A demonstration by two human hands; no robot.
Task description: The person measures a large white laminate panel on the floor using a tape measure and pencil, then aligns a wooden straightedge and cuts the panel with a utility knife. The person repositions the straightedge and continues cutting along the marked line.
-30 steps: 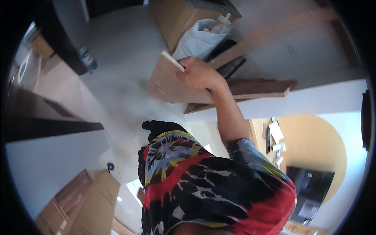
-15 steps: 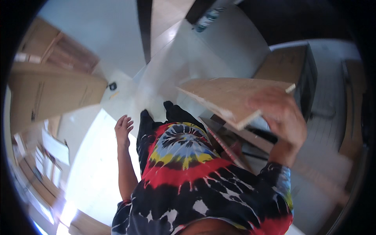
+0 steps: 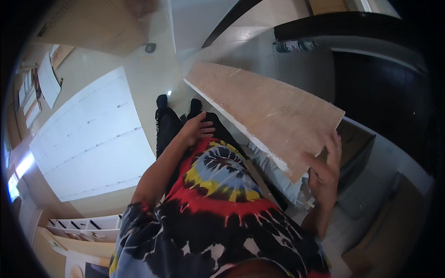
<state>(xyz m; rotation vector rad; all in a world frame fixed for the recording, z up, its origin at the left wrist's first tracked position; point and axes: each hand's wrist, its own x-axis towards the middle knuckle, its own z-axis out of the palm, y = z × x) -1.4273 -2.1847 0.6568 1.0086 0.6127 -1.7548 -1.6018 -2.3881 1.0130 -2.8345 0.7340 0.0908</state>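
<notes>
My right hand (image 3: 327,162) grips the near end of a long brown wooden board (image 3: 264,106), with fingers and thumb around its short edge. The board is held at a slant on my right, its far end narrowing in view toward the floor beyond my feet. Rough white patches run along its left edge. Whether the far end touches the floor I cannot tell. My left hand (image 3: 199,129) is in front of my thigh, holding nothing, its fingers partly spread.
A large white sheet (image 3: 92,139) lies on the floor at left. A cardboard box (image 3: 92,23) and a small dark tape measure (image 3: 150,47) are farther off. A green bottle-like cylinder (image 3: 296,45) lies by a dark frame. Another box (image 3: 354,141) stands beyond my right hand.
The view has turned, bringing more of the white sheet into sight. My left hand has come in from the side to my thigh. The board now shows its broad face, still in my right hand.
</notes>
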